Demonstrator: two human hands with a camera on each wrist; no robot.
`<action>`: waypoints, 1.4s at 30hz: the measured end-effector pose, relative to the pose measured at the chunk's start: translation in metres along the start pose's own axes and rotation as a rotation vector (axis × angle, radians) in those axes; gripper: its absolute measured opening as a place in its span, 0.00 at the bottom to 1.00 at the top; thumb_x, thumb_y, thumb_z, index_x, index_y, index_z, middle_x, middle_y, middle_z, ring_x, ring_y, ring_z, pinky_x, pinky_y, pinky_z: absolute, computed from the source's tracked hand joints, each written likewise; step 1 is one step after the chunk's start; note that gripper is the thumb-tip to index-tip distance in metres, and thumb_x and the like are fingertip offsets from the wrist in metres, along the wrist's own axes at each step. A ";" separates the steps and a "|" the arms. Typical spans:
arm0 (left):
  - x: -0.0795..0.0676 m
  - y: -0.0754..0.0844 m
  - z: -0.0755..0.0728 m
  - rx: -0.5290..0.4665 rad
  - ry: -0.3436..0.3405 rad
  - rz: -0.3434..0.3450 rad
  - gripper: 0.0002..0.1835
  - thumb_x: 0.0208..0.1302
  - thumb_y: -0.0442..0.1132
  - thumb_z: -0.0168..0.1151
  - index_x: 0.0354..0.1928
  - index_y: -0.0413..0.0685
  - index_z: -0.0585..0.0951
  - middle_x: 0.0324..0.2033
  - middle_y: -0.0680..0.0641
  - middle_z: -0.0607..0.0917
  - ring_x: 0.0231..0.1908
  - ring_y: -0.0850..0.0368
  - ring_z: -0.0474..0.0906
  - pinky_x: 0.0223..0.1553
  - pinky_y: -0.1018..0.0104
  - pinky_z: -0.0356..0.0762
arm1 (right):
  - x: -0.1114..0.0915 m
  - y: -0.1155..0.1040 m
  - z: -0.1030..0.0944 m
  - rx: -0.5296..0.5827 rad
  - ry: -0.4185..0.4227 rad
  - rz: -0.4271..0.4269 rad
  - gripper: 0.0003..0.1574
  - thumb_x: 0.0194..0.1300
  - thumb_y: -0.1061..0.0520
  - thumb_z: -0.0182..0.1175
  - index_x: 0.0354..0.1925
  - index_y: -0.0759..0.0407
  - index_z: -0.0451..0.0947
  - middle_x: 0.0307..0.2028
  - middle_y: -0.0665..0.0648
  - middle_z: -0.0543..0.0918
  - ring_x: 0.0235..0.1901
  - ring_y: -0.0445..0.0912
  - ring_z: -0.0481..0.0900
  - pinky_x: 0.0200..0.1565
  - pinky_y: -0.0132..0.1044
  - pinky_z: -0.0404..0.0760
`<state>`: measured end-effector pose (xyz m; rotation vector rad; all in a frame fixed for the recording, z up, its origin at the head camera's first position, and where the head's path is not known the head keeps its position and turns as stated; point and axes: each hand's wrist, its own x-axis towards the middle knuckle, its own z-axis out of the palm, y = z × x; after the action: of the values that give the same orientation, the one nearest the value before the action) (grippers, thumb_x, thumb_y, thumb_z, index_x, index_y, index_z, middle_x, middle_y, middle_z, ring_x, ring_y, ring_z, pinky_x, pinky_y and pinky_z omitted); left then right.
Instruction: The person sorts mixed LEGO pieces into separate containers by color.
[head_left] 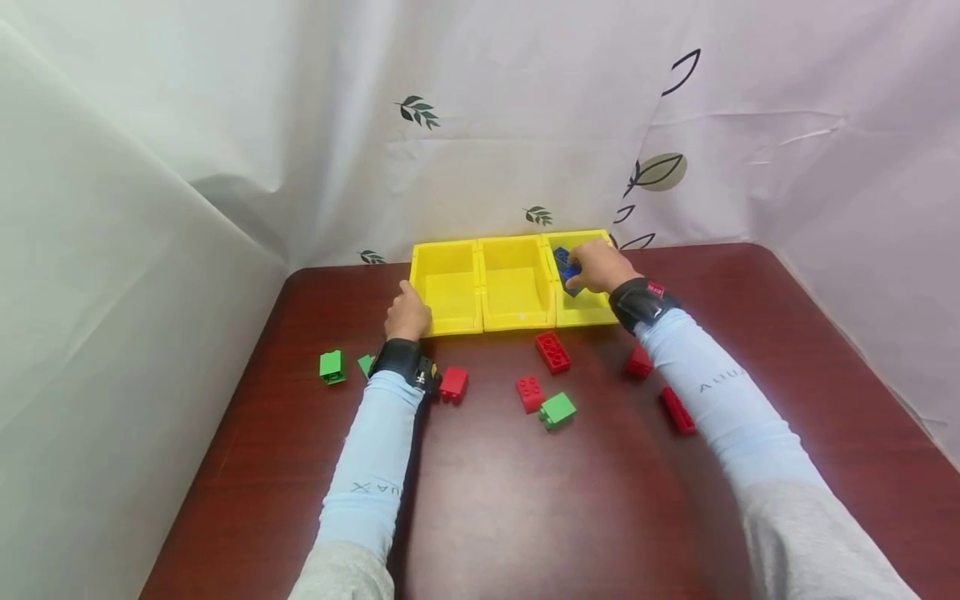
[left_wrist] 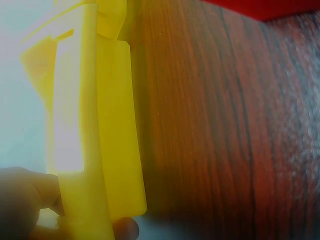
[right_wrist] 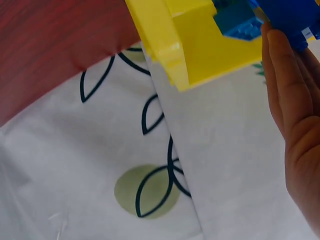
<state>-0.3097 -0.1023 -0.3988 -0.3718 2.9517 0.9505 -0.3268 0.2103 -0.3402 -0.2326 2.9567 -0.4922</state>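
Three yellow bins (head_left: 517, 323) stand joined in a row at the back of the table. My left hand (head_left: 408, 314) grips the left end of the row; in the left wrist view, its fingers (left_wrist: 25, 200) lie on either side of the yellow wall (left_wrist: 120, 135). Over the right-hand bin, my right hand (head_left: 600, 265) holds a blue brick (head_left: 572, 271), seen closer as a blue block (right_wrist: 292, 20) at the fingertips in the right wrist view. Another blue brick (head_left: 560, 255) lies in that bin, partly hidden by the hand. The left and middle bins show bare floors.
Red bricks (head_left: 552, 352) and green bricks (head_left: 557, 411) lie scattered on the dark wooden table (head_left: 487, 517). One green brick (head_left: 332, 367) is off to the left, and a red brick (head_left: 678, 410) lies beside the right forearm. A white patterned curtain (head_left: 480, 183) hangs behind.
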 end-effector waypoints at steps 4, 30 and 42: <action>0.000 0.000 0.001 0.000 0.004 -0.003 0.25 0.69 0.37 0.55 0.63 0.44 0.58 0.44 0.36 0.75 0.43 0.39 0.75 0.53 0.46 0.76 | 0.010 0.003 0.010 -0.012 0.008 -0.034 0.28 0.59 0.58 0.70 0.55 0.67 0.79 0.46 0.66 0.83 0.42 0.57 0.78 0.51 0.51 0.82; 0.001 -0.001 0.003 -0.001 0.027 0.006 0.24 0.69 0.36 0.54 0.63 0.43 0.59 0.43 0.36 0.76 0.42 0.39 0.76 0.52 0.47 0.77 | 0.033 0.012 0.031 0.001 -0.044 -0.001 0.26 0.61 0.61 0.68 0.57 0.65 0.79 0.55 0.67 0.82 0.49 0.58 0.78 0.61 0.54 0.74; 0.001 0.000 0.003 -0.004 0.020 0.011 0.24 0.69 0.37 0.55 0.62 0.43 0.59 0.44 0.36 0.75 0.42 0.39 0.76 0.53 0.47 0.77 | 0.034 0.010 0.032 -0.008 -0.049 0.033 0.25 0.61 0.62 0.67 0.57 0.65 0.79 0.55 0.67 0.81 0.50 0.59 0.75 0.63 0.56 0.72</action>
<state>-0.3110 -0.1009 -0.4008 -0.3670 2.9734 0.9598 -0.3565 0.2037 -0.3767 -0.1940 2.9105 -0.4634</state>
